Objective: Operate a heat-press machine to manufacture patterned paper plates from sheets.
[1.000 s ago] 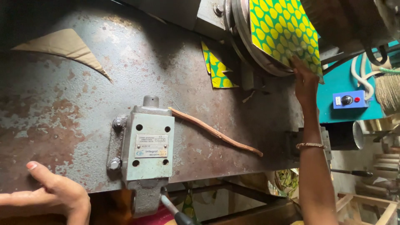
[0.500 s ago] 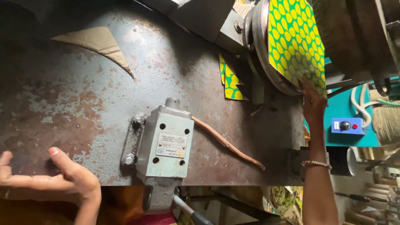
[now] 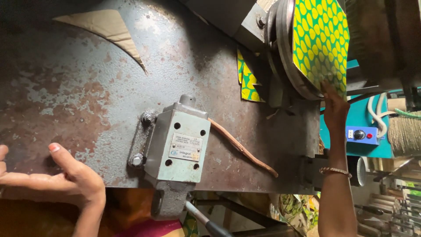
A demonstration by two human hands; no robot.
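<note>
At upper right my right hand (image 3: 335, 107) pinches the yellow-green patterned sheet (image 3: 320, 41) flat against the round die (image 3: 285, 52), likely to seat it. At lower left my left hand (image 3: 57, 180) rests released on the rusty plate (image 3: 87, 87), bracing.

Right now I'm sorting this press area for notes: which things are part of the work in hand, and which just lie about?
In hand:
right hand touching the green-and-yellow patterned sheet
round die
left hand on the rusty plate

Lying about:
patterned offcuts
cardboard scrap
grey valve block
teal control box
</note>
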